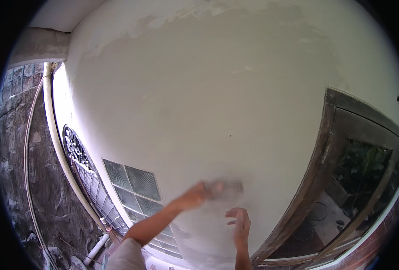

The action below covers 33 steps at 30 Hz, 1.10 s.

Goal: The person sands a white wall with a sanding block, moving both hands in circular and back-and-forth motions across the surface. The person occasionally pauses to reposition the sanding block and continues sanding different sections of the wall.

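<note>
A pale, plastered wall (199, 101) fills most of the view. My left hand (194, 195) grips a blurred grey-brown flat tool (231, 189) held at the wall's surface. Motion blur hides its exact kind, and I cannot tell whether it touches the plaster. Below and to the right of it, my right hand (241, 219) is raised before the wall with fingers apart and bent, holding nothing.
Glass-block panes (142, 182) are set in the wall at lower left. A dark wooden door frame (316, 162) with glass stands right. A pipe (56, 135), a metal grille (76, 145) and a rough stained wall (13, 152) are at left.
</note>
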Motion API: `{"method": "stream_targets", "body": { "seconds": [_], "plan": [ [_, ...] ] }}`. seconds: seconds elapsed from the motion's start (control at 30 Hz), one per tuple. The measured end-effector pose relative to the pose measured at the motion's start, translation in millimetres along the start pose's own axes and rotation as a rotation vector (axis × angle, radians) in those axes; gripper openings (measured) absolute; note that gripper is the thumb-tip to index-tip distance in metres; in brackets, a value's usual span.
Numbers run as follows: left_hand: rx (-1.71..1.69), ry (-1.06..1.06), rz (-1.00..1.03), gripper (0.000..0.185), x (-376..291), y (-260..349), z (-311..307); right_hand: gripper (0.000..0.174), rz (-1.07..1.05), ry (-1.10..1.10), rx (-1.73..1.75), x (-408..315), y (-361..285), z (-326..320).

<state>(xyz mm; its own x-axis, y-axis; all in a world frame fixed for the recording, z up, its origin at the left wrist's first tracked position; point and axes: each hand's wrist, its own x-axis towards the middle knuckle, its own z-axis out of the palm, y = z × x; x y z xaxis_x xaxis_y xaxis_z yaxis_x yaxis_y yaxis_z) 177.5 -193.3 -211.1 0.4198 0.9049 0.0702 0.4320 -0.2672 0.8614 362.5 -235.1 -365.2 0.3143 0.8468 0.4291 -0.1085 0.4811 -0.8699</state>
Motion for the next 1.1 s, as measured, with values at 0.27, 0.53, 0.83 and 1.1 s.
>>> {"method": "stream_targets", "body": {
  "seconds": [0.27, 0.53, 0.83, 1.1],
  "plan": [
    [0.623, 1.198, 1.099, 0.050, 139.7, 204.9, -100.1, 0.040, -0.021, -0.136, -0.029, -9.6, -25.1, -48.0],
    [0.866, 1.293, 1.122, 0.061, 208.6, 255.8, -106.3, 0.042, 0.049, -0.221, -0.130, -27.3, -14.0, -77.9],
    [0.853, 1.375, 1.095, 0.063, 226.4, 283.4, -119.8, 0.038, 0.087, -0.294, -0.121, -24.7, 9.4, -74.5],
    [0.590, 1.587, 0.742, 0.064, 209.1, 270.3, -160.3, 0.036, 0.094, -0.329, -0.182, -41.2, 14.1, -69.3]
  ]
}}
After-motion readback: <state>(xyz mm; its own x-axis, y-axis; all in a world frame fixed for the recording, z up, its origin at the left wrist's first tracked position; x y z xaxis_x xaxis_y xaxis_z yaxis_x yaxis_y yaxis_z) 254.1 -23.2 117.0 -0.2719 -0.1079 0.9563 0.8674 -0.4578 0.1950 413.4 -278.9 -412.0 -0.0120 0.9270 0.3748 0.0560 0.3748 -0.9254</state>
